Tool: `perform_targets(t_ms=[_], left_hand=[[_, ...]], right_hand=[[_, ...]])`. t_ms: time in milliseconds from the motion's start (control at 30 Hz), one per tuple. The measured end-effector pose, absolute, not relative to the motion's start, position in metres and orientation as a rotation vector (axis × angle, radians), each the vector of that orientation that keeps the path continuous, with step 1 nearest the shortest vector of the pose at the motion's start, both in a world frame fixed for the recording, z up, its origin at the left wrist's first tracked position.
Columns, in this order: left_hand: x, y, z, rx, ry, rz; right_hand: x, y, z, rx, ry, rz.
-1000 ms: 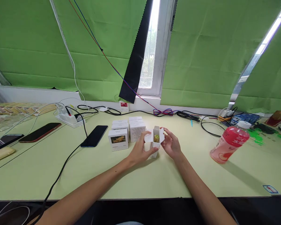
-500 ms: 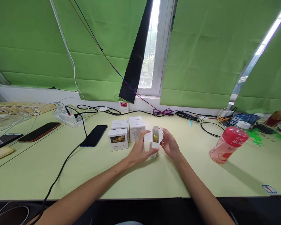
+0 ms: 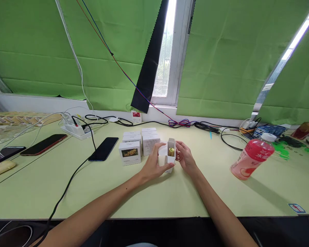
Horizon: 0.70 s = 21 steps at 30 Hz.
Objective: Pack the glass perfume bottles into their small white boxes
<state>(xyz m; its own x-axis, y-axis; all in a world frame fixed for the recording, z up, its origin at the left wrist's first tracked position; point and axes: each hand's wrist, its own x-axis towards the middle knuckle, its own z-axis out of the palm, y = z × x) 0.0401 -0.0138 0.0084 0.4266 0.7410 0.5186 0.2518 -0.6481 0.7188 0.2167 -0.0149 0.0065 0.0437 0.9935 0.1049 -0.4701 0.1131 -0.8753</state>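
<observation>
A small white box (image 3: 171,159) stands open at the top in front of me, with a gold-green item (image 3: 171,151) showing inside. My left hand (image 3: 154,164) is wrapped round its left side, thumb across the front; a cream-white piece (image 3: 162,160) sits between that hand and the box. My right hand (image 3: 185,157) is at the box's right side, fingers bent against its edge. To the left stand several closed white boxes in two rows, the front one (image 3: 130,153) with a picture of yellow flowers, the other row (image 3: 150,142) beside it.
A pink bottle (image 3: 253,156) stands at the right. On the left lie a black phone (image 3: 103,149), a red-edged phone (image 3: 43,144), another phone (image 3: 6,155) and a power strip (image 3: 76,130). A black cable (image 3: 74,176) crosses the table; more cables run along the wall.
The white flap on the box's right side is no longer sticking out. My right hand's fingers have shifted slightly along that side. My left hand keeps its hold.
</observation>
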Motion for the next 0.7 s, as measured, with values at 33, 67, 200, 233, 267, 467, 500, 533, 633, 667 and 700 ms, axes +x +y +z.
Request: perform_targets(t_ms=[33,67,200,233,267,467,500,533,633,667,700], left_hand=[[0.0401,-0.0138,0.0084,2.133,0.835,1.165],[0.0401,-0.0138,0.0085,2.132,0.833,1.164],[0.04,-0.0133,0.008,2.125,0.821,1.164],[0.04,-0.0132,0.0078,2.121,0.815,1.161],[0.0401,-0.0132,0.0077,2.117,0.811,1.159],[0.0405,-0.0148,0.0093,2.112,0.81,1.166],[0.0405,-0.015,0.0097,2.111,0.814,1.164],[0.0406,-0.0151,0.0099,2.11,0.819,1.163],[0.0409,-0.0146,0.0097,2.107,0.818,1.16],[0.041,-0.0143,0.0095,2.107,0.807,1.162],[0.0411,-0.0141,0.0092,2.107,0.795,1.165]], right_hand=[[0.2164,-0.015,0.0064,-0.781,-0.893,1.299],[0.2162,-0.0151,0.0062,-0.791,-0.902,1.287],[0.2159,-0.0147,0.0044,-0.822,-0.925,1.25],[0.2161,-0.0144,0.0038,-0.828,-0.933,1.243],[0.2163,-0.0141,0.0032,-0.833,-0.94,1.237],[0.2167,-0.0129,0.0014,-0.834,-0.957,1.235],[0.2166,-0.013,0.0016,-0.835,-0.956,1.236],[0.2164,-0.0132,0.002,-0.837,-0.954,1.236],[0.2158,-0.0137,0.0029,-0.843,-0.955,1.234],[0.2156,-0.0137,0.0031,-0.843,-0.956,1.233],[0.2155,-0.0136,0.0032,-0.844,-0.956,1.233]])
